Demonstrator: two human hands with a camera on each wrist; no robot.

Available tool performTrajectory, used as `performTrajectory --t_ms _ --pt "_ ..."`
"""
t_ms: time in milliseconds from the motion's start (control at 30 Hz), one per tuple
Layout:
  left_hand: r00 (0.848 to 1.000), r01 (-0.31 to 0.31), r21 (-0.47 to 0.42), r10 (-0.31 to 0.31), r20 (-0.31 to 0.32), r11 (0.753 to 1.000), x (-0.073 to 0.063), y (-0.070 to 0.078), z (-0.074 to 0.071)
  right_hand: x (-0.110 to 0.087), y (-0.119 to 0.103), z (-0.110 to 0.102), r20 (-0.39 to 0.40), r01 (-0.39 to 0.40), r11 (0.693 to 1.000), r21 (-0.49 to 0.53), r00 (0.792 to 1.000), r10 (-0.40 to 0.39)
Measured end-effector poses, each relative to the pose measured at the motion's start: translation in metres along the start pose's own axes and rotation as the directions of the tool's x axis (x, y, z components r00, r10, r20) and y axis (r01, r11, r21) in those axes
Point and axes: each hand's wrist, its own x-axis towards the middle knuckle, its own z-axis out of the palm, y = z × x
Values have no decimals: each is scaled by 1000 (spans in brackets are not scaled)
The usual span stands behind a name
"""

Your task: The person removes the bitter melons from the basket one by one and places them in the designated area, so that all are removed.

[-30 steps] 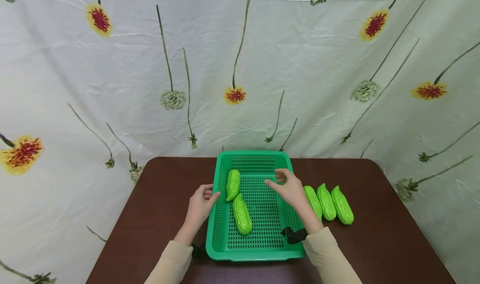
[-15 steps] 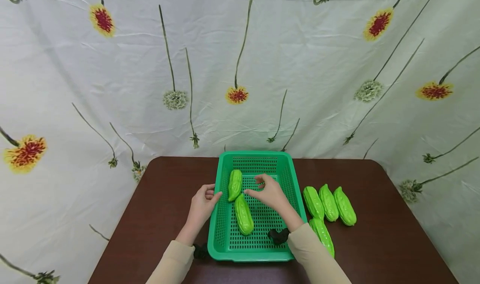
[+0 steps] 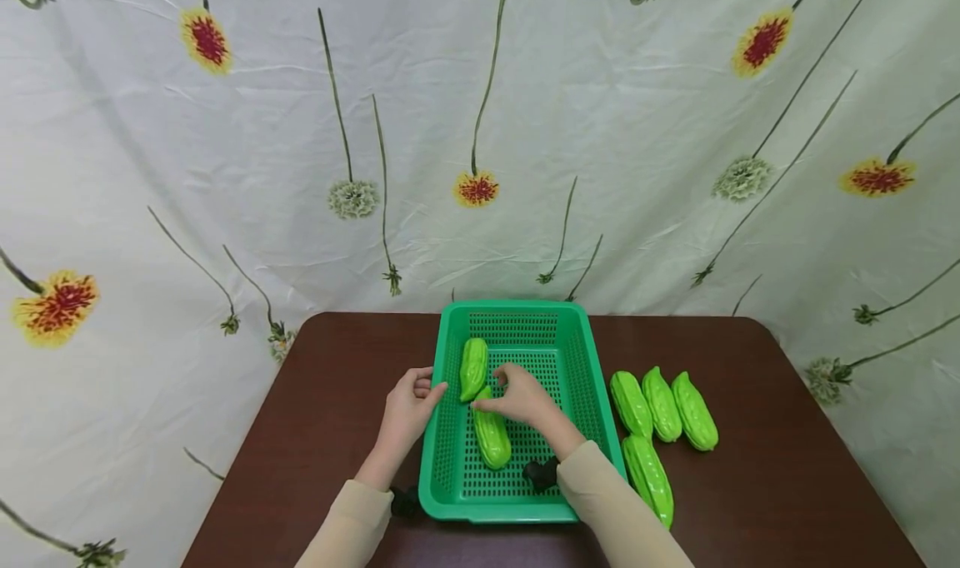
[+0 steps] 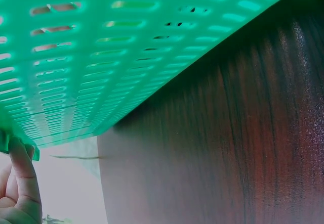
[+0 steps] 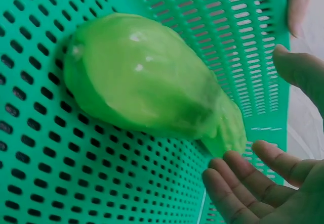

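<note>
A green perforated plastic basket (image 3: 517,513) stands on the table. Inside it, on the left, lie two bright green bitter melons with glossy, ridged skin: a far one (image 3: 472,366) and a near one (image 3: 493,445), end to end. My left hand (image 3: 403,408) pinches the basket's left rim, its fingertips at the edge in the left wrist view. Over the near melon's far end hovers my right hand (image 3: 527,400), thumb and fingers spread apart around it. The right wrist view shows the near melon's body (image 5: 142,77), with the fingers (image 5: 243,176) beside its narrow end.
To the right of the basket, several more bitter melons (image 3: 662,406) lie on the dark brown table (image 3: 757,468), one of them (image 3: 648,478) close to my right sleeve. A white cloth with printed flowers (image 3: 525,135) hangs behind the table.
My right hand has moved left and toward me, from the basket's right side to over the near bitter melon. The left hand stays at the rim, and the melons lie where they were.
</note>
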Motion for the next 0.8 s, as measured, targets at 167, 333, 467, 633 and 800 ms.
performTrajectory --t_ms 167,333,467,633,800 --pt "1000 4 -8 -4 -4 1000 -1 2 0 1 0 7 44 -27 999 -37 999 29" --pt "1000 5 -7 -6 -8 1000 -1 3 -1 3 4 12 60 -46 998 -51 997 49" --pt "1000 13 -12 -13 -3 1000 -1 3 0 4 5 14 61 -57 996 -62 996 61" --pt "1000 12 -15 -13 -1 1000 -1 4 -1 4 4 17 62 -87 994 -61 994 90" --pt "1000 11 -10 -11 -1 1000 -2 4 -2 3 3 20 97 -125 991 -44 987 128"
